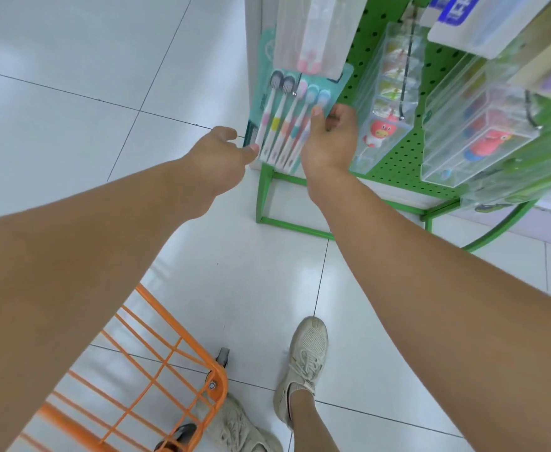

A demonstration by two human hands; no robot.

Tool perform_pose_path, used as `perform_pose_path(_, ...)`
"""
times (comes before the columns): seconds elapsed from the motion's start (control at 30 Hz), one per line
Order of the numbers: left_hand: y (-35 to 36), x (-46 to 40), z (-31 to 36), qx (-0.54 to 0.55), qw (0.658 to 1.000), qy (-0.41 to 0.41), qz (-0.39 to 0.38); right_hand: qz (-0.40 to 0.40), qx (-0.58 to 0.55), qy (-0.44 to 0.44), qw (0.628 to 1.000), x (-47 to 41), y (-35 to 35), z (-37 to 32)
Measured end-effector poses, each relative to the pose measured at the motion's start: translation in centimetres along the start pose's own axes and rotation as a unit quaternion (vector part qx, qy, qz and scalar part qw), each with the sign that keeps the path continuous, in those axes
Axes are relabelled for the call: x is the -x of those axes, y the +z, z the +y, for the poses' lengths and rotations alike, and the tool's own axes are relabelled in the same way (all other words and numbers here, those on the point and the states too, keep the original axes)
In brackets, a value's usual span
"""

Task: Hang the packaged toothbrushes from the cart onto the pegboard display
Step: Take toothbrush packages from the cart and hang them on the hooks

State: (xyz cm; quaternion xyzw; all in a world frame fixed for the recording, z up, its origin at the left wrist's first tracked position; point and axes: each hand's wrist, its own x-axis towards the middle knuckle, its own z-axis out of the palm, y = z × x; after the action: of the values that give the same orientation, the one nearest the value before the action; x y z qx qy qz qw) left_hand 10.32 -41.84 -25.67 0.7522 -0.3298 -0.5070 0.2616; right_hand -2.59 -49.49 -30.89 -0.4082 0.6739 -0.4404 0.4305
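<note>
A teal pack of several toothbrushes hangs low on the left side of the green pegboard display. My left hand pinches the pack's lower left edge between thumb and fingers. My right hand grips the pack's right edge, thumb on the front and fingers curled behind it. The hook that carries the pack is hidden behind a clear toothbrush pack hanging above. The orange wire cart stands at the bottom left; its contents are out of view.
Clear boxes with red cartoon-figure toothbrushes hang to the right on the pegboard. The display's green frame base rests on the white tiled floor. My two feet in beige sneakers stand beside the cart's wheel.
</note>
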Motion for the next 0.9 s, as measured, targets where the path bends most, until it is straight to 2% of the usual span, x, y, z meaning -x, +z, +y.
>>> perform_pose_path(0.13, -0.8, 0.1, -1.4, 0.010, 1.000, -0.017, 0.015, 0.036, -0.002, 0.019, 0.999, -2.5, 1.6, -1.9)
perform_pose_path(0.23, -1.7, 0.7, -1.8, 0.015, 0.999, -0.025, 0.013, 0.016, -0.023, 0.064, 0.998, -3.2, 1.6, -2.8)
perform_pose_path(0.37, -3.1, 2.8, -1.9, 0.004, 0.999, -0.032, -0.033, -0.066, 0.046, 0.174, 0.981, 0.6, -0.9, -3.0)
perform_pose_path(0.47, -5.3, 6.6, -1.1, -0.005, 0.997, -0.042, -0.064, -0.169, 0.018, 0.269, 0.948, 8.4, -4.0, -4.3)
perform_pose_path(0.53, -7.7, 10.9, -0.5, 0.006, 0.998, -0.029, -0.059, -0.240, 0.025, 0.302, 0.922, 14.7, -5.9, -6.7)
perform_pose_path(0.6, -8.8, 14.4, 0.7, 0.030, 0.998, 0.004, -0.051, -0.262, 0.038, 0.286, 0.921, 18.9, -7.9, -8.6)
perform_pose_path(0.67, -12.7, 20.0, 0.9, 0.060, 0.997, 0.058, 0.000, -0.272, 0.061, 0.253, 0.927, 24.1, -8.3, -12.3)
perform_pose_path(0.73, -16.7, 25.7, -0.2, 0.107, 0.984, 0.104, 0.092, -0.296, 0.077, 0.182, 0.934, 29.5, -7.8, -16.6)
perform_pose_path(0.8, -20.0, 31.2, -3.5, 0.131, 0.964, 0.110, 0.204, -0.347, 0.097, 0.070, 0.930, 34.4, -6.9, -19.5)
perform_pose_path(0.87, -22.1, 36.6, -9.0, 0.081, 0.944, 0.053, 0.315, -0.429, 0.130, -0.055, 0.892, 39.4, -5.2, -20.4)
perform_pose_path(0.9, -22.8, 38.9, -12.0, 0.030, 0.935, 0.006, 0.354, -0.483, 0.154, -0.113, 0.854, 41.6, -4.2, -20.2)
